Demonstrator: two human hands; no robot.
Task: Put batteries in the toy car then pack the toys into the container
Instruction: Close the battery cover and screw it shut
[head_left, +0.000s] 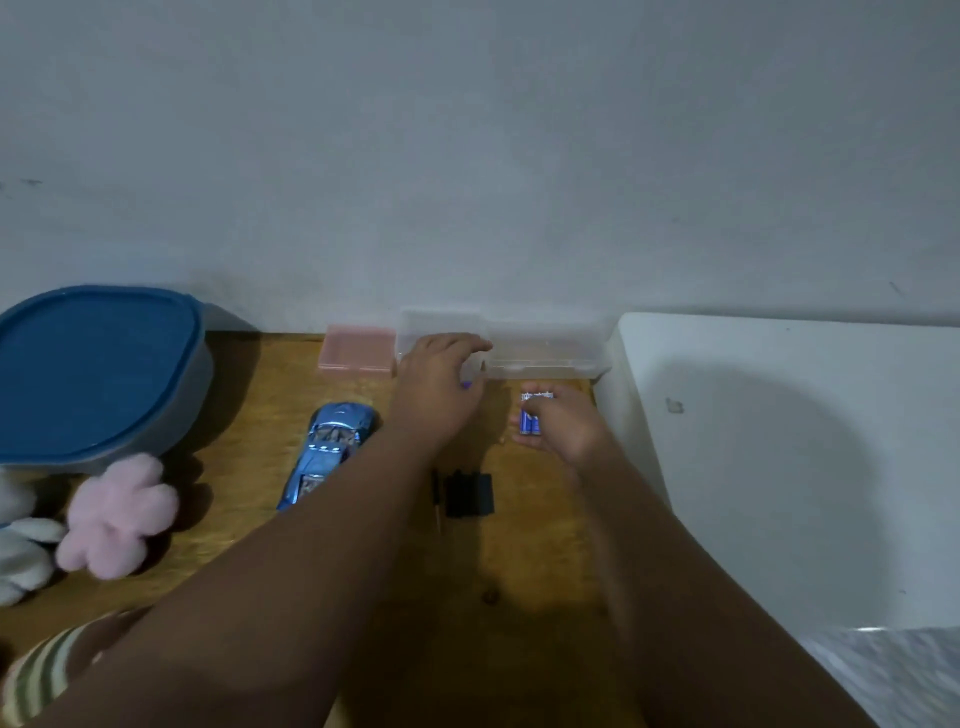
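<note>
Small blue cylindrical batteries (531, 422) are pinched in the right hand (563, 423), above the wooden table (524, 551) | left hand (439, 387) is laid on a clear plastic oblong box (545, 356), grip cannot be told | shiny blue toy car (332, 447) is set just left of it | blue-lidded grey plastic container (98, 374) is seen far left

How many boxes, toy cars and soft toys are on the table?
Boxes: 3, blue-lidded tub, pink box, clear box
Cars: 1, toy car
Soft toys: 2, pink soft toy, white soft toy cut off at the edge
Total: 6
</note>
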